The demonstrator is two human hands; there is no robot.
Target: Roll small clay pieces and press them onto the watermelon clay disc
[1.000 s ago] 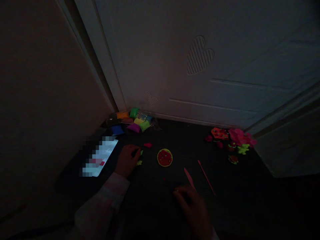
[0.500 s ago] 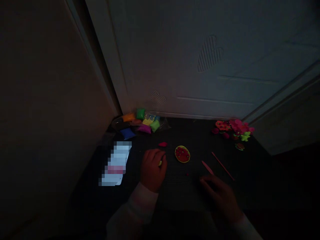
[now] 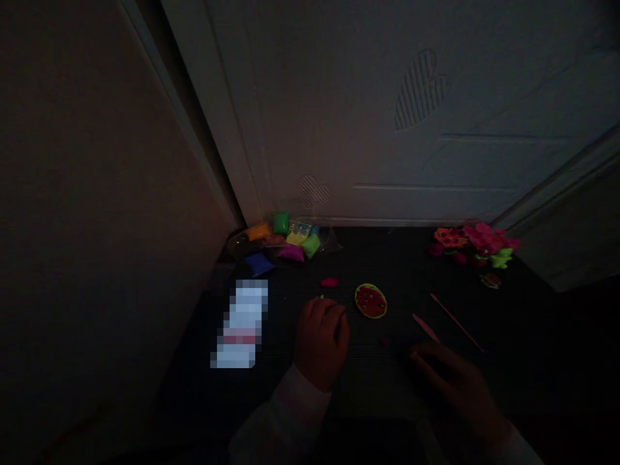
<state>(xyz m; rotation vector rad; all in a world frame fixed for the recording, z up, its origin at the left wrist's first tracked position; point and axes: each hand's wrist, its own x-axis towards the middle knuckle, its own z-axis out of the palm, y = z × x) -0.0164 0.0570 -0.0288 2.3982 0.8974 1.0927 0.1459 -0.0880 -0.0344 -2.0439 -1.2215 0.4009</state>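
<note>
Red disc (image 3: 371, 302): likely light, soft; best held by yellow rim (image 3: 372, 317). Left hand (image 3: 322, 342), right hand (image 3: 453, 378): fingers' closure indeterminable.

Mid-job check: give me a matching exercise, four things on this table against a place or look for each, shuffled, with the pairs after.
Things
1. Round disc
2. Bright screen
3. Pink flower-like cluster
4. Thin rod

Places and looks
A. At the back right of the table
B. Pink, beside the blade-shaped tool
C. Mostly red, with a yellowish rim
D. To the left of the left hand

Pairs: 1-C, 2-D, 3-A, 4-B
</note>
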